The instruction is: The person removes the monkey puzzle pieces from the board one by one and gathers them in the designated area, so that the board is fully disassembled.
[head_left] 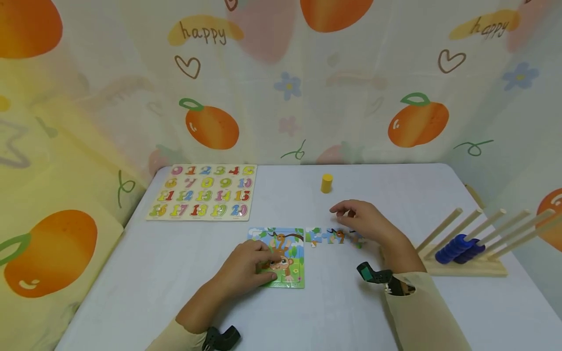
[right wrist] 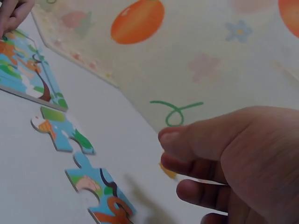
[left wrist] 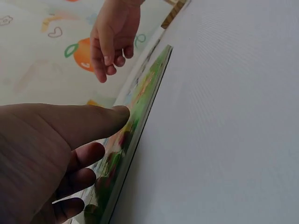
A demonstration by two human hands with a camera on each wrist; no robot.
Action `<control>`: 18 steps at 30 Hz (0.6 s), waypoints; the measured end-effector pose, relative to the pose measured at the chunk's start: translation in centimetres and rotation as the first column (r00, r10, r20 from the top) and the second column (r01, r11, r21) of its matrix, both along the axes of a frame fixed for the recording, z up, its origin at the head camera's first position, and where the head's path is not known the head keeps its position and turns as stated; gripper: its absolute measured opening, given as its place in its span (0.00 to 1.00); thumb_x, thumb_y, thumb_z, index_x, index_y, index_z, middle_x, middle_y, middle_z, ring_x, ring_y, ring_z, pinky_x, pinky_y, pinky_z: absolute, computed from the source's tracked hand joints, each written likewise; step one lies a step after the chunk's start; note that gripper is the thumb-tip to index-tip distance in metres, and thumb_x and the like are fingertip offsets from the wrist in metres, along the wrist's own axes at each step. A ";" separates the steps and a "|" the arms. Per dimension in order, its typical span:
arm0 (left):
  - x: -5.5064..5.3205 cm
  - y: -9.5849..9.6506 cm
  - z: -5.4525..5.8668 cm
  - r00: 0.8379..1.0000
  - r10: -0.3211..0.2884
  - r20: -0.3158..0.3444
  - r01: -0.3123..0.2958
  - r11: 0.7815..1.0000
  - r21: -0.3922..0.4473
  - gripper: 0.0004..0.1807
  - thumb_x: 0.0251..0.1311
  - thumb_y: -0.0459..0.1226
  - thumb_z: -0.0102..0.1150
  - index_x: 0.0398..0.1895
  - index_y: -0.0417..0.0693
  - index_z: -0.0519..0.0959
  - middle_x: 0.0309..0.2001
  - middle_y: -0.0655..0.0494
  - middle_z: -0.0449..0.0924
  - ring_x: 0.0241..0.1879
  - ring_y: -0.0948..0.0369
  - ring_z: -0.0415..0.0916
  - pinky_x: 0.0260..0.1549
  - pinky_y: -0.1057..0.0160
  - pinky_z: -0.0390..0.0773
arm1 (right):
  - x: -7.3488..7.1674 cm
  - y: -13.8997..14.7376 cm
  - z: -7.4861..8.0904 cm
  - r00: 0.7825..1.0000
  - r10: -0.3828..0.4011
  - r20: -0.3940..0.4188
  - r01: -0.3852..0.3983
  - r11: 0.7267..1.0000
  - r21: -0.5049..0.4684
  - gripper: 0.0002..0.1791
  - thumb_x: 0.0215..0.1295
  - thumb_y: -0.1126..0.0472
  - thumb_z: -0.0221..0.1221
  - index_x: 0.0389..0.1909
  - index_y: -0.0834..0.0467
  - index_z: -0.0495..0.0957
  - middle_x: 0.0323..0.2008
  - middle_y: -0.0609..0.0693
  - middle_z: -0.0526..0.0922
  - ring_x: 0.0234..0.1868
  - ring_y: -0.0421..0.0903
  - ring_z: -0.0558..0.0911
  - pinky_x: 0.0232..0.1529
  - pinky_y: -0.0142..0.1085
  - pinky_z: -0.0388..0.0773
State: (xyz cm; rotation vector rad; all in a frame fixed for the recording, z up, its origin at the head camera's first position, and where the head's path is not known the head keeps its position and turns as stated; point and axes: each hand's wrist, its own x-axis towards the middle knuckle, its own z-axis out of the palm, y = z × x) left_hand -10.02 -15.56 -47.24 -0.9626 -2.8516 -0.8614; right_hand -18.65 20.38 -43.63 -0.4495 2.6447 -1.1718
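Note:
A monkey jigsaw puzzle [head_left: 296,273] lies in its frame on the white table. My left hand [head_left: 248,268] rests over its left side with fingers relaxed; the left wrist view shows the thumb [left wrist: 100,122] above the puzzle's edge. Loose jigsaw pieces lie in a row just right of the frame, among them a blue and green piece [right wrist: 63,133] and one with a brown curled tail [right wrist: 100,184]. Above the right end of that row hovers my right hand [head_left: 362,219], its fingers loosely bent and holding nothing. Part of the rightmost piece [head_left: 356,239] is hidden beneath it.
A number board [head_left: 199,202] lies at the back left. Near the back edge stands a yellow cylinder [head_left: 327,184]. On the right, a wooden peg stand [head_left: 465,268] with slanting rods holds blue rings [head_left: 452,248], close to the right forearm. A printed curtain [head_left: 263,117] hangs behind the table.

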 end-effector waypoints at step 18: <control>0.6 -4.4 0.1 0.938 0.323 0.125 -0.318 0.946 -0.061 0.27 0.57 0.48 0.81 0.61 0.56 0.88 0.45 0.63 0.79 0.44 0.63 0.73 0.45 0.55 0.75 | -1.0 -8.8 -0.4 0.955 0.275 0.111 -0.263 0.959 -0.106 0.13 0.76 0.60 0.63 0.57 0.55 0.87 0.43 0.44 0.85 0.36 0.46 0.77 0.37 0.38 0.75</control>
